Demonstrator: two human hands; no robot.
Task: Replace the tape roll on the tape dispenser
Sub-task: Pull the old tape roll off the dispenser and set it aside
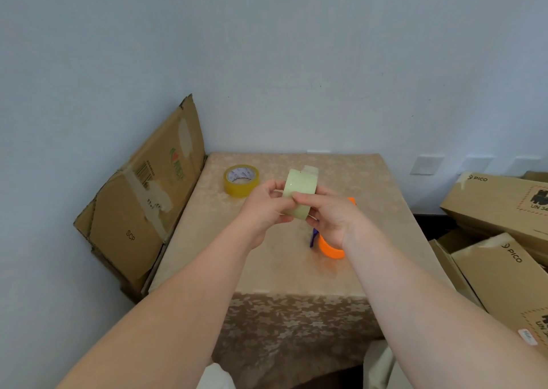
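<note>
A pale clear tape roll (300, 186) is held upright above the table between both hands, with a short loose end sticking up at its top. My left hand (264, 207) grips its left side and my right hand (324, 216) grips its right side, fingers across the roll's face. Under my right hand lies the orange tape dispenser (330, 249) with a dark blue part, mostly hidden by the hand and wrist. A yellowish tape roll (240, 180) lies flat at the table's far left.
The small table (281, 270) has a beige flowered cloth and stands against a wall. A flattened cardboard box (142, 201) leans at its left. Several PICO cardboard boxes (501, 240) are stacked at the right.
</note>
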